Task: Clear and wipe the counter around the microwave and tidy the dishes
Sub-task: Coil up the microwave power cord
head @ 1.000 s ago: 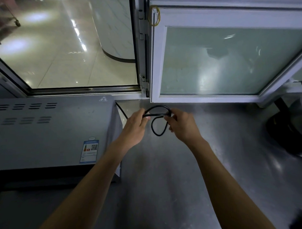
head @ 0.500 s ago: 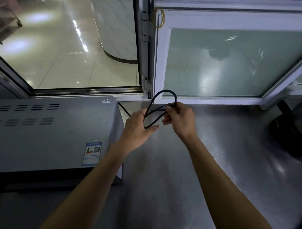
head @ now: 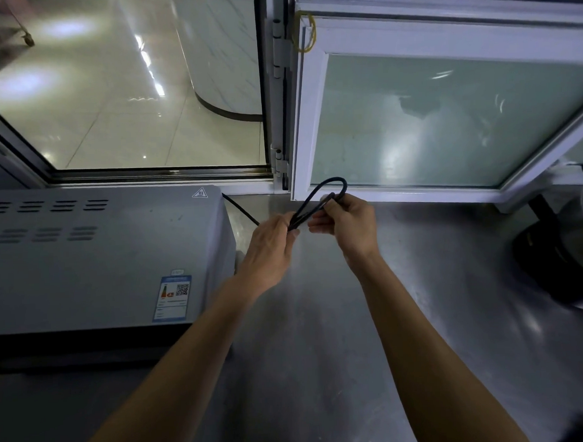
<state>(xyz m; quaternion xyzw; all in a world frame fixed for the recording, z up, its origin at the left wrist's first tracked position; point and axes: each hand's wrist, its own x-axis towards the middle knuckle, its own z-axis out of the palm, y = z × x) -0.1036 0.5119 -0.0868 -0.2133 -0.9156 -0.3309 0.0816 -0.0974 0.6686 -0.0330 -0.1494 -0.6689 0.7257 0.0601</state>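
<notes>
A grey microwave (head: 96, 257) stands at the left on the steel counter (head: 320, 335). Its black power cord (head: 328, 186) runs out from behind the microwave's back right corner and is folded into a narrow loop above the counter. My left hand (head: 268, 251) pinches the lower end of the loop. My right hand (head: 346, 222) grips the folded strands near the top bend, close beside the left hand. The cord's plug is hidden.
An open white-framed window sash (head: 445, 116) leans in over the back of the counter, just behind the loop. A dark appliance with a metal pot (head: 565, 254) sits at the right edge. A serving hatch opening (head: 130, 94) lies behind the microwave.
The wide round loop has been folded into a tighter, narrower one. Both hands have drawn closer together and risen slightly toward the window frame.
</notes>
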